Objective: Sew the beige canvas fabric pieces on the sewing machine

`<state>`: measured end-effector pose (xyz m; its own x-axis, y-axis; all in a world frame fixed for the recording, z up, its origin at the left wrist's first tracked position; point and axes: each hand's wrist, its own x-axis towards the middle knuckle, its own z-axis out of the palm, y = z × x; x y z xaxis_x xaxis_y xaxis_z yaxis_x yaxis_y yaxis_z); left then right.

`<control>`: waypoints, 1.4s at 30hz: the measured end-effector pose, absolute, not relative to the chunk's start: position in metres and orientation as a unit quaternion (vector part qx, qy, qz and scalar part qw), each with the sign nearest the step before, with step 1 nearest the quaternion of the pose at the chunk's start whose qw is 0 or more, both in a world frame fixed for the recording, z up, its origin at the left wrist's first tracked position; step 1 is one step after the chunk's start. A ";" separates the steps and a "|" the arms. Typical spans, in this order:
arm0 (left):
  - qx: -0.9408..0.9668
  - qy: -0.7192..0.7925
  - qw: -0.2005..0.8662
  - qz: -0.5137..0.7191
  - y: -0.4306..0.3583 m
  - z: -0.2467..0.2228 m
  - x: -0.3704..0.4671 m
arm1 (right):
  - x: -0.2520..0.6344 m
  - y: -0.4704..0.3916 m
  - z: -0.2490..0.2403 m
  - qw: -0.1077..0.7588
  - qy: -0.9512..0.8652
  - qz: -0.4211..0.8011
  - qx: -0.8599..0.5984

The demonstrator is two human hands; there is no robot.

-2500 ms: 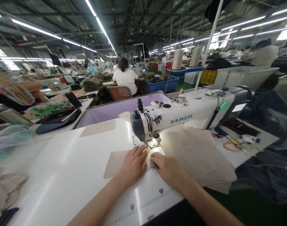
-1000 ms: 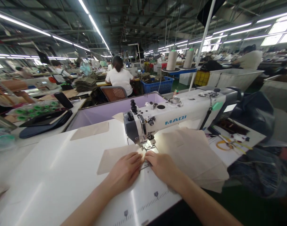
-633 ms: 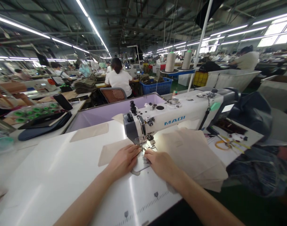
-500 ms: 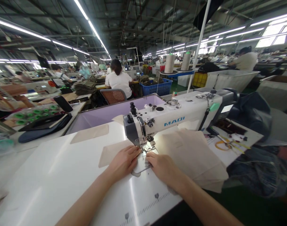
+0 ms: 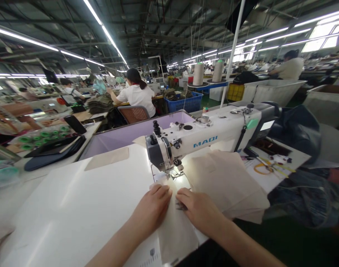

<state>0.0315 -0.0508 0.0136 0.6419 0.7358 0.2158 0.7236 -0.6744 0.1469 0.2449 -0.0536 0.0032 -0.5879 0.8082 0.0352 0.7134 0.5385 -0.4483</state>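
Observation:
A beige fabric piece runs from just in front of the needle area of the white sewing machine toward the table's front edge. My left hand is closed on its left side, fingertips pressed together near the presser foot. On the right side my right hand is closed, thumb and fingers around a small metal tool that is partly hidden. Right of the machine's needle lies a stack of beige fabric pieces. Another beige piece lies flat on the table at the left.
Yellow-handled scissors lie at the right end of the table. Behind the machine are a lilac-lined bin, thread cones and a blue basket. A seated person works farther back.
Both hands have moved back toward me from the needle. The beige piece formerly left of the needle now lies in front of it, between the hands. The seated person has turned left, raising an arm.

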 end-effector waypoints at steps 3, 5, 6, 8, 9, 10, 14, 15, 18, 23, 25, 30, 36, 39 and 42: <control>0.907 0.398 0.005 0.136 -0.053 0.009 0.029 | 0.245 -0.055 0.001 0.098 -0.876 0.184 -0.435; 0.912 0.386 -0.004 0.142 -0.054 0.006 0.026 | 0.244 -0.056 -0.001 0.095 -0.880 0.168 -0.434; 0.914 0.379 -0.008 0.145 -0.055 0.005 0.025 | 0.244 -0.056 -0.002 0.097 -0.883 0.160 -0.431; 0.916 0.373 -0.014 0.148 -0.057 0.004 0.023 | 0.244 -0.056 -0.003 0.100 -0.888 0.147 -0.425; 0.916 0.373 -0.015 0.148 -0.058 0.004 0.022 | 0.244 -0.056 -0.003 0.102 -0.889 0.144 -0.421; 0.916 0.374 -0.015 0.146 -0.058 0.004 0.023 | 0.244 -0.057 -0.003 0.103 -0.890 0.143 -0.419; 0.915 0.380 -0.013 0.134 -0.058 0.005 0.025 | 0.244 -0.055 0.000 0.104 -0.890 0.147 -0.419; 0.916 0.380 -0.014 0.131 -0.057 0.006 0.026 | 0.243 -0.054 0.000 0.104 -0.890 0.147 -0.420; 0.914 0.386 -0.017 0.121 -0.051 0.007 0.024 | 0.241 -0.048 0.002 0.106 -0.889 0.146 -0.422; 0.906 0.409 -0.022 0.105 -0.035 0.006 0.016 | 0.236 -0.034 0.005 0.108 -0.886 0.142 -0.428; 0.903 0.417 -0.020 0.100 -0.027 0.006 0.014 | 0.233 -0.027 0.005 0.113 -0.885 0.139 -0.430; 0.904 0.418 -0.017 0.094 -0.012 0.009 0.008 | 0.229 -0.015 0.004 0.129 -0.884 0.136 -0.429; 0.892 0.444 -0.030 0.079 -0.021 0.010 0.016 | 0.234 -0.026 0.012 0.125 -0.859 0.131 -0.479; 0.874 0.479 -0.057 0.063 -0.046 0.004 0.032 | 0.245 -0.040 0.018 0.136 -0.808 0.110 -0.562; 0.879 0.473 -0.041 0.038 -0.077 -0.007 0.048 | 0.260 -0.048 0.019 0.112 -0.763 0.107 -0.627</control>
<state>0.0484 -0.0770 -0.0066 0.5489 0.8292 0.1054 0.8355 -0.5484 -0.0362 0.2603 -0.0485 0.0187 -0.1877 0.9815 0.0370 0.9336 0.1900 -0.3038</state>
